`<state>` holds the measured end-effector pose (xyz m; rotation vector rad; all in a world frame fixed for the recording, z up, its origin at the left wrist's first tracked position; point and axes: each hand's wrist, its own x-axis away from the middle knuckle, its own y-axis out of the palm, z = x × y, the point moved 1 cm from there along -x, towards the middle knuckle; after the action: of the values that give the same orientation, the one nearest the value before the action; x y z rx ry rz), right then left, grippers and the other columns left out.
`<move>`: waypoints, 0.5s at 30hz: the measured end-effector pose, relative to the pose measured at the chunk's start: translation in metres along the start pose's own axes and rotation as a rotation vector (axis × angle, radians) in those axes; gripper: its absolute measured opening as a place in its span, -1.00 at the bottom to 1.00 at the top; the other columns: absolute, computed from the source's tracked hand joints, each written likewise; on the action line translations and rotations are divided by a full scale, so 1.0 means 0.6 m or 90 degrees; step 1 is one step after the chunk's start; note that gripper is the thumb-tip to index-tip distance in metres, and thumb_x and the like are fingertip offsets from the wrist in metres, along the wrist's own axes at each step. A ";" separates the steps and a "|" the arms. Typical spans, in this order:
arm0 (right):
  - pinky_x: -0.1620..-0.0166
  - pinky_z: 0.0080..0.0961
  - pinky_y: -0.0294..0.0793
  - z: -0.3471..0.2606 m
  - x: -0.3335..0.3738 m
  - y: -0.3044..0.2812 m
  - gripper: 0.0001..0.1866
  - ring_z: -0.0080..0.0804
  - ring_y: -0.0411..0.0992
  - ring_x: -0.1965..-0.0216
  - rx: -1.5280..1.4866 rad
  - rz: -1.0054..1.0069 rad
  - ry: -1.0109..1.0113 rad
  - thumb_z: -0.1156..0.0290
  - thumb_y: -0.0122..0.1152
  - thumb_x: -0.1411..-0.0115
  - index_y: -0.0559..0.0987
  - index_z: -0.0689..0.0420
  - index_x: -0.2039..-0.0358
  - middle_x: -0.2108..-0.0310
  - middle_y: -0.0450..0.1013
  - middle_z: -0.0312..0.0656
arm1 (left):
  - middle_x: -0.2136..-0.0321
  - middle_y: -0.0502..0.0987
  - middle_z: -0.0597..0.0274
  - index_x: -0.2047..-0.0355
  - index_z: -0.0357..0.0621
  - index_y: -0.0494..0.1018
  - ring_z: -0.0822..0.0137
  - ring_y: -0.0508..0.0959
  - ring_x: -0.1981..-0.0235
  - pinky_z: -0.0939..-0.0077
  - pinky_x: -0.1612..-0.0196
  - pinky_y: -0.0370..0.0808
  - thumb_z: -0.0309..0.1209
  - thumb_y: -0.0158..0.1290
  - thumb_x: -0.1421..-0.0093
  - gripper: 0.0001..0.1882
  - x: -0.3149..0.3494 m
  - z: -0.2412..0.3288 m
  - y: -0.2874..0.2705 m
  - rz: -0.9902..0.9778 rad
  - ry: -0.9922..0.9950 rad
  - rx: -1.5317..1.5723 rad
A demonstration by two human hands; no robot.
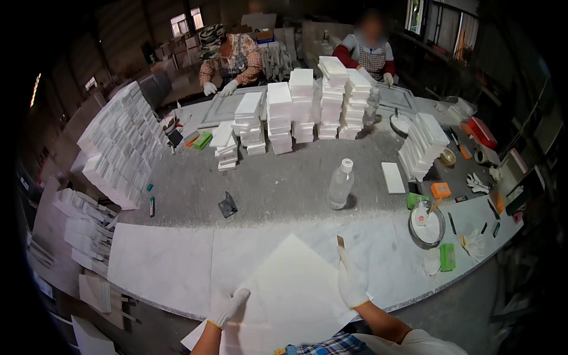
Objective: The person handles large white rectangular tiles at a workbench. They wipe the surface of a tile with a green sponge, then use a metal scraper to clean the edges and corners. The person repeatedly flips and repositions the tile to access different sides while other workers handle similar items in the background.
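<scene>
A large white slab (293, 284) lies in front of me, one corner pointing away across the pale marble worktop. My left hand (232, 306), in a white knit glove, grips its left edge with the thumb up; the fingers underneath are mostly hidden. By the right edge, my gloved right hand (353, 283) is closed round a small scraper with a brownish flat blade (340, 241), which points forward. The scraper's handle is hidden in the glove.
Ahead stand a clear bottle (340, 186), a black angular piece (227, 205) and stacks of white tiles (279, 115). A bowl of white paste (426, 225) sits right, near a green box (447, 257). More tiles (121, 142) rise left. Two gloved people work across the table.
</scene>
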<state>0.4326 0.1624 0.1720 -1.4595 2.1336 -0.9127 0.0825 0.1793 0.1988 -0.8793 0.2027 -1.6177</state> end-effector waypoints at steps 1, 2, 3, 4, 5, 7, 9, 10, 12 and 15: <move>0.10 -0.25 0.47 0.012 0.004 0.005 -0.61 0.02 0.53 0.16 -0.014 0.005 -0.046 0.28 -0.08 -0.37 0.50 0.01 -0.15 0.22 0.55 0.06 | 0.56 0.57 0.06 0.29 -0.40 0.61 0.38 0.55 0.41 0.32 0.31 0.48 0.11 0.13 -0.13 -0.36 -0.006 -0.015 0.006 0.011 0.020 0.012; 0.10 -0.25 0.47 0.006 0.004 0.003 -0.63 0.02 0.53 0.16 -0.054 0.006 -0.025 0.28 -0.07 -0.36 0.53 0.01 -0.11 0.22 0.55 0.05 | 0.56 0.57 0.04 0.29 -0.37 0.61 0.35 0.56 0.42 0.31 0.31 0.48 0.13 0.12 -0.13 -0.35 -0.022 -0.045 0.011 0.007 -0.003 -0.006; 0.10 -0.26 0.47 -0.006 0.002 -0.004 -0.65 0.03 0.53 0.15 -0.089 0.007 -0.005 0.28 -0.05 -0.35 0.56 0.02 -0.07 0.21 0.55 0.05 | 0.55 0.58 0.03 0.30 -0.35 0.61 0.31 0.57 0.42 0.31 0.31 0.48 0.14 0.11 -0.13 -0.35 -0.046 -0.084 0.017 0.000 -0.026 -0.019; 0.10 -0.26 0.48 -0.013 -0.004 -0.014 -0.66 0.03 0.53 0.15 -0.119 0.014 0.010 0.28 -0.03 -0.34 0.58 0.02 -0.03 0.20 0.55 0.05 | 0.55 0.58 0.01 0.30 -0.33 0.62 0.28 0.58 0.42 0.30 0.31 0.48 0.16 0.10 -0.13 -0.34 -0.055 -0.075 0.019 -0.006 -0.041 -0.026; 0.10 -0.22 0.48 -0.010 -0.002 -0.018 -0.68 0.04 0.52 0.14 -0.076 0.017 0.018 0.28 -0.02 -0.34 0.58 0.03 -0.02 0.18 0.55 0.04 | 0.54 0.58 -0.01 0.30 -0.30 0.62 0.23 0.59 0.42 0.28 0.30 0.48 0.19 0.09 -0.13 -0.34 -0.053 -0.066 0.020 -0.022 -0.046 -0.070; 0.10 -0.15 0.47 -0.011 -0.012 -0.022 -0.70 0.06 0.51 0.13 0.000 0.038 0.017 0.27 0.00 -0.33 0.58 0.04 0.02 0.14 0.55 0.04 | 0.52 0.59 -0.05 0.30 -0.25 0.63 0.13 0.60 0.42 0.26 0.30 0.48 0.23 0.05 -0.14 -0.33 -0.038 0.038 -0.009 -0.035 -0.038 -0.158; 0.09 -0.16 0.48 -0.008 -0.009 -0.029 -0.71 0.06 0.52 0.13 -0.060 0.106 -0.074 0.24 0.03 -0.32 0.59 0.07 0.06 0.16 0.56 0.04 | 0.50 0.59 -0.05 0.28 -0.20 0.63 0.09 0.59 0.42 0.25 0.29 0.48 0.25 0.03 -0.14 -0.33 -0.066 0.023 -0.003 -0.030 0.044 -0.154; 0.08 -0.16 0.48 -0.003 -0.003 -0.033 -0.71 0.06 0.52 0.13 -0.084 0.136 -0.110 0.23 0.05 -0.32 0.59 0.08 0.08 0.17 0.56 0.04 | 0.49 0.60 -0.05 0.27 -0.17 0.63 0.06 0.59 0.42 0.25 0.29 0.48 0.27 0.02 -0.14 -0.33 -0.072 0.023 0.001 -0.038 0.081 -0.153; 0.08 -0.16 0.48 -0.001 -0.007 -0.045 -0.72 0.07 0.52 0.14 -0.104 0.120 -0.051 0.21 0.08 -0.31 0.59 0.09 0.10 0.19 0.56 0.05 | 0.50 0.59 -0.03 0.30 -0.19 0.62 0.11 0.59 0.43 0.27 0.29 0.47 0.26 0.02 -0.14 -0.33 -0.089 0.051 0.000 -0.076 0.074 -0.178; 0.09 -0.15 0.48 0.003 -0.009 -0.059 -0.72 0.08 0.52 0.16 -0.100 0.117 -0.010 0.19 0.10 -0.31 0.60 0.09 0.13 0.21 0.55 0.06 | 0.51 0.59 0.02 0.34 -0.20 0.61 0.18 0.59 0.43 0.31 0.29 0.47 0.26 0.02 -0.14 -0.33 -0.116 0.058 0.013 -0.105 0.080 -0.163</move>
<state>0.4596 0.1585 0.1951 -1.3078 2.3276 -0.6787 0.1099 0.2522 0.1890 -1.0096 0.4431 -1.8301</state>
